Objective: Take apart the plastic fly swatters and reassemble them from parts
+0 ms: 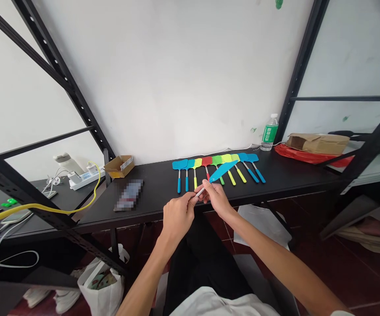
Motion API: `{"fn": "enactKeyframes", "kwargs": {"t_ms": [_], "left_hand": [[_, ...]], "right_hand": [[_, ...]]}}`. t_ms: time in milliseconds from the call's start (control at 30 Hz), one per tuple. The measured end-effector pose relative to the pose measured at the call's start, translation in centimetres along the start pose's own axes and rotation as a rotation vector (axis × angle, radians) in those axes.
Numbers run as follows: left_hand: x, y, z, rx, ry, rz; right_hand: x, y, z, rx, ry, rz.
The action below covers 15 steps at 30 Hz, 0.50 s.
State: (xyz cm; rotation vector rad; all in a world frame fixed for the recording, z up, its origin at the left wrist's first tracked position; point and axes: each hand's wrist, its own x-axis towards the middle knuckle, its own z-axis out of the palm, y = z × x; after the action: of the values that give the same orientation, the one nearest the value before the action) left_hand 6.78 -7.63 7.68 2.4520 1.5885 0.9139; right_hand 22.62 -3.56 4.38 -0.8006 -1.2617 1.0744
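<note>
No wording could be read for certain. At the far right, the clear bottle (269, 146) wore a green label (270, 133) with large white characters, too small and slanted to make out. At the left, the small open cardboard box (114, 168) bore a pale sticker (126, 163) whose print was too fine, and pixelation covered the flat object (129, 195) nearer by.

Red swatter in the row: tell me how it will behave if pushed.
The red swatter will probably slide rather than roll, since its head is broad and flat. It is likely light for its length, given the thin shaft. A sideways push may nudge the green swatter, whose head sits right against it.
</note>
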Motion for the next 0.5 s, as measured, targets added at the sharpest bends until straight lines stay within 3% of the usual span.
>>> {"fn": "enactKeyframes", "kwargs": {"t_ms": [100, 200, 400, 500], "left_hand": [[0.0, 0.0, -0.1, -0.090, -0.040, 0.010], [0.2, -0.1, -0.1, -0.313, -0.106, -0.011], [0.6, -1.1, 0.0, -1.074, -0.501, -0.254], [0.7, -1.6, 0.1, -1.276, -0.615, -0.313]], "right_hand": [[0.0, -0.3, -0.1, -0.007, -0.018, -0.003], [0.0, -0.5, -0.2, -0.003, -0.050, -0.001], [-0.3, -0.9, -0.4, -0.016, -0.128, -0.015], [-0.3, -1.1, -0.5, -0.006, -0.174, -0.013]]}}
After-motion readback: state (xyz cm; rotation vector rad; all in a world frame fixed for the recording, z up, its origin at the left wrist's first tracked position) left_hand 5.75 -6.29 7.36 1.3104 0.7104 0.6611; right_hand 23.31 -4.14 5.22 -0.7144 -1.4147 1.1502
